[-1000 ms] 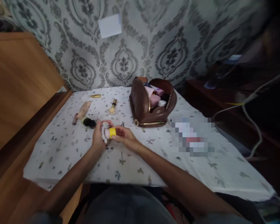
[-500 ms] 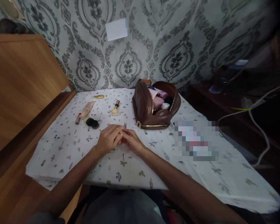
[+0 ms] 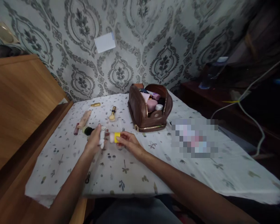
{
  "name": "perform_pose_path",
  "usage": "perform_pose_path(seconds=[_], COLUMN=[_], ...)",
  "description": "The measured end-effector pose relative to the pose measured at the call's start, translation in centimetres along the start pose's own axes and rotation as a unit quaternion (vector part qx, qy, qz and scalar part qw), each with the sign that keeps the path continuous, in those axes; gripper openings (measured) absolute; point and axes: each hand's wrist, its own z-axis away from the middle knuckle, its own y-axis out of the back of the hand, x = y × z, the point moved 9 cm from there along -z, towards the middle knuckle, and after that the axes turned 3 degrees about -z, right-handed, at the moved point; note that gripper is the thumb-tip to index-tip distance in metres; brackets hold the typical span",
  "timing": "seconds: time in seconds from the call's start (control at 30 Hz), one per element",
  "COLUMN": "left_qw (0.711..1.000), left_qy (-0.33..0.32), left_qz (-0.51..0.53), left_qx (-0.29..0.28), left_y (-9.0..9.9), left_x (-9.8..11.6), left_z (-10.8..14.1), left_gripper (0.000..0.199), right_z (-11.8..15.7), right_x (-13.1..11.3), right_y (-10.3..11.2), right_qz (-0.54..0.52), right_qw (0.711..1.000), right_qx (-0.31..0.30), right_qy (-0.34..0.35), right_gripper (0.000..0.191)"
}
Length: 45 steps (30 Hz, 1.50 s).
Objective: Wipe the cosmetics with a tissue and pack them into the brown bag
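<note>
My right hand (image 3: 132,143) is closed on a small yellow-and-pale-pink container (image 3: 117,137), its pink end pointing left. Facing it, my left hand (image 3: 93,141) grips a white lumpy thing (image 3: 102,137) whose kind I cannot make out. A short gap separates the two held things above the cloth. Just beyond my left hand lies a green-and-black jar (image 3: 86,130), partly covered by that hand. Near it are a beige tube (image 3: 85,119) and a mauve tube (image 3: 76,129). A gold-and-black bottle (image 3: 112,114) rests farther back.
A brown leather makeup bag (image 3: 140,112) stands unzipped at the back, full of cosmetics. A gold tube (image 3: 95,105) lies back left. Wooden board (image 3: 21,102) borders the left side. On the right are a blurred-out item (image 3: 193,138), a white cable (image 3: 259,124) and a water bottle (image 3: 210,74).
My hands were together over the table and have now come apart, showing the yellow-and-pink container in the right and the white thing in the left. The view has shifted slightly.
</note>
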Motion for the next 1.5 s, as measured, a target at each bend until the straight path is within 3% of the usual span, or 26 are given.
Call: perform_pose_path(seconds=[0.07, 0.13, 0.17, 0.23, 0.27, 0.33, 0.4, 0.43, 0.47, 0.53, 0.6, 0.7, 0.83, 0.9, 0.97, 1.1, 1.2, 1.3, 1.4, 1.5], left_qw=[0.997, 0.998, 0.999, 0.980, 0.947, 0.835, 0.709, 0.660, 0.625, 0.601, 0.623, 0.691, 0.827, 0.894, 0.931, 0.953, 0.959, 0.963, 0.959, 0.952], left_qy=[0.041, 0.015, -0.028, -0.185, -0.280, -0.449, -0.550, -0.575, -0.587, -0.586, -0.556, -0.475, -0.296, -0.170, -0.064, 0.074, 0.143, 0.184, 0.204, 0.216], left_qz=[0.059, 0.063, 0.041, -0.070, -0.150, -0.316, -0.440, -0.481, -0.510, -0.541, -0.548, -0.543, -0.474, -0.403, -0.336, -0.247, -0.177, -0.087, 0.012, 0.061], left_qx=[-0.008, -0.011, -0.004, 0.029, 0.043, 0.027, -0.030, -0.055, -0.066, -0.056, -0.047, -0.040, -0.064, -0.099, -0.130, -0.157, -0.167, -0.175, -0.198, -0.208], left_y=[0.2, 0.2, 0.3, 0.1, -0.5, -3.2, -6.3, -7.3, -8.0, -8.5, -8.6, -8.6, -7.4, -6.5, -5.7, -4.5, -4.3, -4.8, -6.0, -6.8], left_x=[-0.3, 0.4, 1.2, 3.8, 5.1, 6.3, 5.2, 4.3, 3.5, 2.9, 3.1, 4.1, 3.8, 2.2, 0.5, -1.7, -2.9, -3.8, -4.6, -5.4], left_z=[0.3, 1.0, 1.5, 2.9, 4.1, 6.7, 8.5, 8.8, 9.0, 8.6, 7.8, 6.3, 3.3, 1.8, 1.1, 1.3, 2.0, 2.5, 2.9, 3.3], left_gripper=[0.021, 0.017, 0.017, 0.021, 0.025, 0.030, 0.029, 0.028, 0.027, 0.026, 0.028, 0.033, 0.044, 0.051, 0.057, 0.063, 0.066, 0.067, 0.064, 0.061], right_z=[-0.1, -0.1, -0.1, -0.1, -0.1, 0.0, 0.1, 0.1, 0.2, 0.3, 0.4, 0.4, 0.5, 1.0, 1.9, 4.2, 5.1, 5.2, 4.8, 3.8], right_x=[0.2, 0.3, 0.4, 0.5, 0.6, 0.7, 0.8, 0.8, 0.8, 0.7, 0.3, -0.5, -1.9, -2.9, -4.1, -5.0, -5.3, -6.0, -6.6, -6.5], right_y=[0.5, 0.8, 0.9, 0.8, 0.6, 0.3, -0.1, -0.2, -0.3, -0.4, -0.5, -0.2, 0.1, -0.2, -0.9, -3.3, -4.1, -3.8, -2.9, -1.9], right_qz=[-0.028, -0.053, -0.062, -0.070, -0.072, -0.072, -0.082, -0.089, -0.095, -0.102, -0.099, -0.059, 0.075, 0.173, 0.288, 0.457, 0.497, 0.487, 0.448, 0.417], right_qw=[0.999, 0.998, 0.997, 0.996, 0.996, 0.997, 0.996, 0.996, 0.995, 0.994, 0.995, 0.998, 0.993, 0.972, 0.923, 0.796, 0.750, 0.750, 0.777, 0.818], right_qx=[0.023, 0.036, 0.038, 0.034, 0.030, 0.016, 0.001, -0.005, -0.009, -0.015, -0.022, -0.017, -0.021, -0.036, -0.056, -0.123, -0.131, -0.095, -0.041, -0.006], right_qy=[-0.013, -0.020, -0.024, -0.030, -0.032, -0.032, -0.028, -0.025, -0.025, -0.024, -0.019, 0.010, 0.087, 0.156, 0.248, 0.377, 0.416, 0.438, 0.440, 0.397], right_gripper=[0.053, 0.053, 0.052, 0.049, 0.047, 0.043, 0.039, 0.038, 0.037, 0.036, 0.036, 0.039, 0.043, 0.042, 0.041, 0.038, 0.039, 0.040, 0.038, 0.040])
